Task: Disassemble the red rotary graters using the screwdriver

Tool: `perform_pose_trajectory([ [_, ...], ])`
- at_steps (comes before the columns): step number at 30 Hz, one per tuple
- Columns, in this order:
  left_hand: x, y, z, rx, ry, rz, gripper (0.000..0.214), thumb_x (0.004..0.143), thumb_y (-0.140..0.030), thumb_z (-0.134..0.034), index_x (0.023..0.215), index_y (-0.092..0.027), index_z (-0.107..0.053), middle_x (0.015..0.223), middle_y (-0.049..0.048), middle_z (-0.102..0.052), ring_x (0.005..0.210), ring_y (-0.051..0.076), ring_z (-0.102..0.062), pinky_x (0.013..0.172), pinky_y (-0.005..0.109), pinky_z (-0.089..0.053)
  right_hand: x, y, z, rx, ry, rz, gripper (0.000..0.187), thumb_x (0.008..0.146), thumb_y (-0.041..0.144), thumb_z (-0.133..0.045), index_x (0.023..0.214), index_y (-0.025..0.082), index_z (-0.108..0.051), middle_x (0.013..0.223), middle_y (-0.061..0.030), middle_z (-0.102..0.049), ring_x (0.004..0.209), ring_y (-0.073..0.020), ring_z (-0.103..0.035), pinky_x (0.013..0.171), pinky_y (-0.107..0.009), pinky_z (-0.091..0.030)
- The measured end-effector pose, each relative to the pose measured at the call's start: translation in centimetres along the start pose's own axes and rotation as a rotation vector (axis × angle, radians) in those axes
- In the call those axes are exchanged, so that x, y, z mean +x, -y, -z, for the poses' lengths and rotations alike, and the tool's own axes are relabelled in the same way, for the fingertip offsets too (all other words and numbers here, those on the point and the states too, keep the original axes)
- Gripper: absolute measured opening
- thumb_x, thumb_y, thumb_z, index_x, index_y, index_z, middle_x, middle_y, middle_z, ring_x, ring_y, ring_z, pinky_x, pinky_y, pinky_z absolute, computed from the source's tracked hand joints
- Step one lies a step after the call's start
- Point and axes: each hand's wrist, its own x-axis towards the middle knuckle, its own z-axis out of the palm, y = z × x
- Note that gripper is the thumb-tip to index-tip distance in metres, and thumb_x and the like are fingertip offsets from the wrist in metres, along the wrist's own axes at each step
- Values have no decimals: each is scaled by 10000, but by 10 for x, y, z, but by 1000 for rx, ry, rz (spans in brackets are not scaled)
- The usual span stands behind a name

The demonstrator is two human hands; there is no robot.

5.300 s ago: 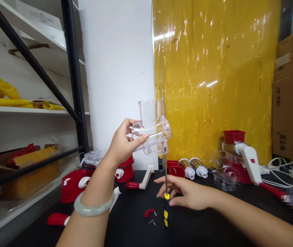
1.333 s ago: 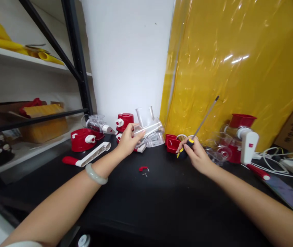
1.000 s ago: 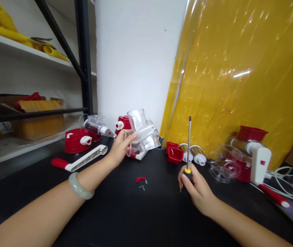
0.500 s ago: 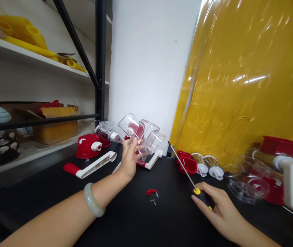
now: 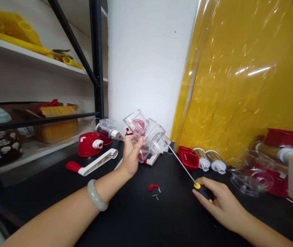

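My left hand (image 5: 131, 155) is closed around a clear plastic grater housing (image 5: 154, 134), held tilted above the black table. In my right hand (image 5: 217, 200) is a screwdriver (image 5: 183, 166) with a black and yellow handle. Its long shaft slants up and left, and the tip appears to meet the right end of the clear housing; whether it touches cannot be told. On the tabletop between my hands lie a small red plastic piece (image 5: 153, 187) and several tiny metal parts (image 5: 155, 196). My left wrist wears a pale bangle.
At left stand a red base (image 5: 90, 144) and a white crank with a red handle (image 5: 97, 162). Grater drums (image 5: 215, 161) and red parts (image 5: 188, 159) lie back right. An assembled grater (image 5: 285, 161) and clear parts stand far right. A shelf rack (image 5: 96, 61) rises at left.
The clear housing has shifted slightly right and turned in my left hand. Its right end and the screwdriver tip have come together. The camera view has moved a little.
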Motion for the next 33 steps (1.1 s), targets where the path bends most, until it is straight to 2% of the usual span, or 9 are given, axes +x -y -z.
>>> perform_pose_trajectory([
  [8,1,-2,3,9,33,-56,491,757,-540,-696,999,-222,-412,1096,89,-629,890,192,-626,616,266,-526,-3,-3,-1,30,42,-8,159,988,365,-481,925,233,-540,775,4,-583,664,-138,-527,638,-262,-439],
  [15,0,-1,4,-17,52,-75,448,784,-520,-683,996,-228,-417,1114,87,-628,886,185,-629,604,252,-522,-2,-2,1,26,20,22,119,988,344,-490,972,242,-551,806,3,-616,683,-138,-567,651,-257,-461],
  [19,1,1,5,-15,49,-72,453,783,-532,-682,995,-226,-423,1123,85,-627,884,177,-632,619,255,-535,-3,-7,-1,-73,-67,59,93,976,322,-513,1004,242,-552,841,-12,-629,708,-150,-597,667,-272,-475],
  [24,1,0,4,-20,40,-50,493,759,-553,-703,1007,-233,-422,1130,80,-621,913,186,-633,628,263,-543,-3,-10,2,-372,-316,147,146,942,303,-559,1065,225,-556,858,-48,-627,763,-201,-610,696,-327,-475],
  [26,1,0,3,-26,32,-42,508,747,-552,-716,1014,-234,-423,1137,76,-616,915,188,-634,633,270,-546,-2,-9,4,-454,-370,154,153,934,309,-566,1062,224,-562,850,-52,-620,764,-214,-597,704,-348,-471],
  [29,3,-2,2,-51,46,3,533,726,-535,-744,1035,-228,-436,1146,71,-602,939,197,-630,657,298,-565,-1,-11,4,-439,-389,110,144,940,327,-549,1052,239,-568,850,-49,-595,781,-221,-599,711,-352,-485],
  [33,8,-8,4,-40,136,135,614,638,-437,-837,1100,-209,-504,1109,57,-582,952,204,-621,721,356,-592,4,-21,4,-358,-355,-7,174,957,378,-501,1064,259,-569,900,-58,-596,782,-217,-642,705,-339,-514],
])
